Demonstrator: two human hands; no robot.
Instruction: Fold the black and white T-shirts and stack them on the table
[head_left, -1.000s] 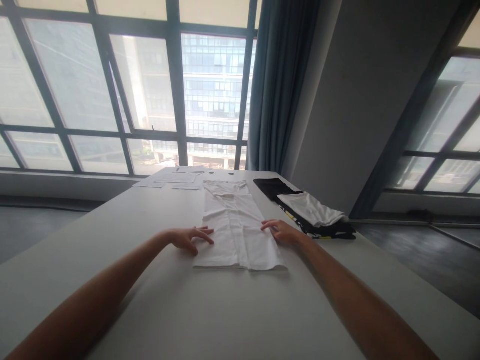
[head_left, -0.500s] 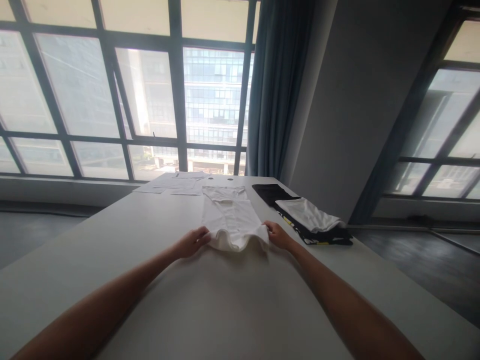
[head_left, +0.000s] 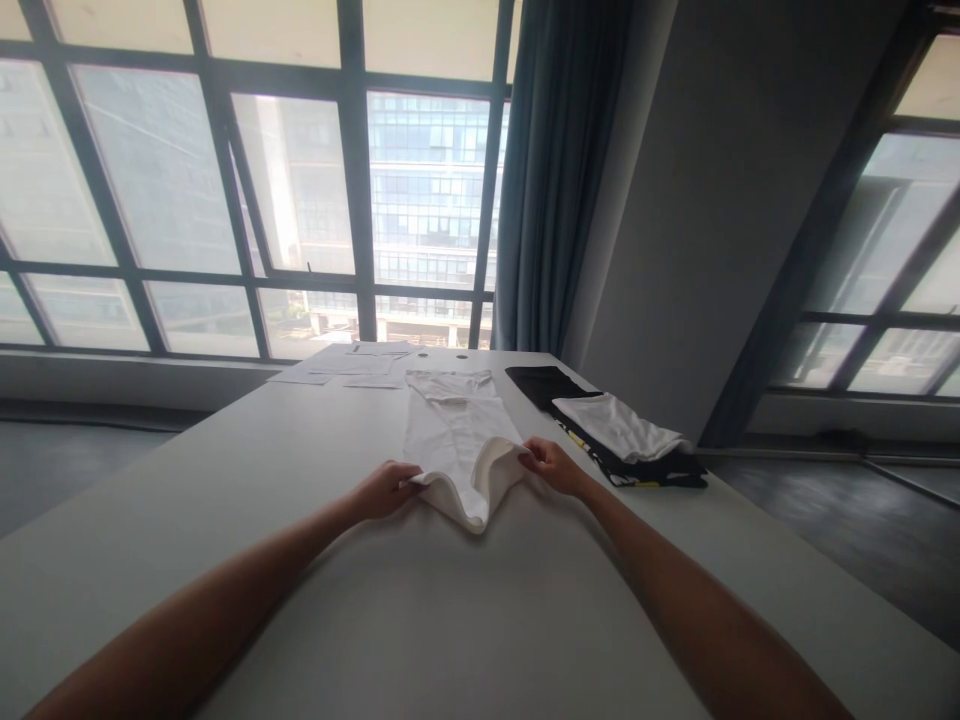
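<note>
Limp white fabric piece [head_left: 455, 428] extends towards 12 o'clock on the smooth white desk [head_left: 465, 620], left hand [head_left: 386, 490] and right hand [head_left: 553, 466] each closed in a grip at its 7 and 5 o'clock corners, suitable holds for apparently light, soft cloth.

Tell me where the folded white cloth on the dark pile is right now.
In the head view, the folded white cloth lies on the dark pile, on the right side of the table, beyond the right hand.
</note>
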